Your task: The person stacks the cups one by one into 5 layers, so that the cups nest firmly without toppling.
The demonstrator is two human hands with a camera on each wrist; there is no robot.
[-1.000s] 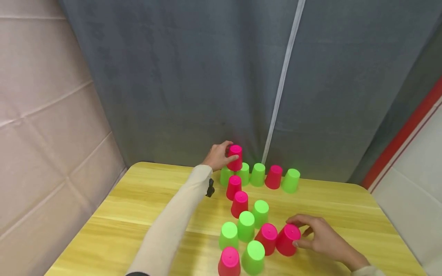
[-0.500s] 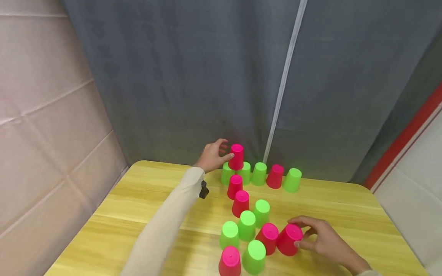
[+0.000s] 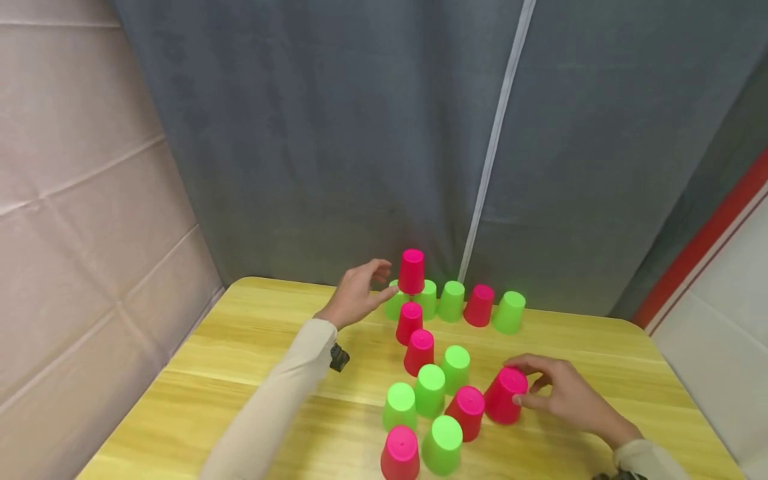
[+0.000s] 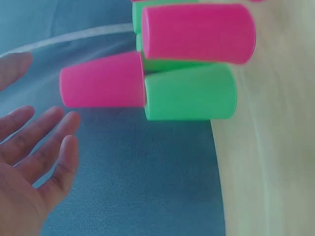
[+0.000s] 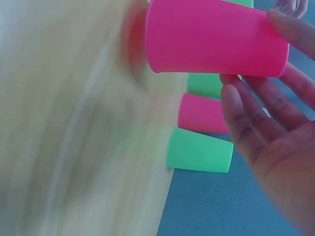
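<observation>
Pink cup (image 3: 505,396) at the near right of the cluster, upside down and tipped toward the other cups, gripped by the right hand (image 3: 561,399): fingertips over its base, thumb low on the side, so tilted because held, not standing free. Base end pinched between thumb and fingers in the right wrist view (image 5: 216,39). Just beside it, another inverted pink cup (image 3: 467,413), with green cups (image 3: 429,390) packed close around.

Farther back, a top pink cup (image 3: 411,271) perched across two green cups (image 3: 427,299) of the back row, rim bridging the pair, which explains the balance. Left hand (image 3: 357,297) just beside it, fingers spread and relaxed, empty, apart from the cup's wall; same gap plain in the left wrist view (image 4: 29,162).

All of it on a yellow wooden table (image 3: 240,353), against a grey curtain (image 3: 330,133).
</observation>
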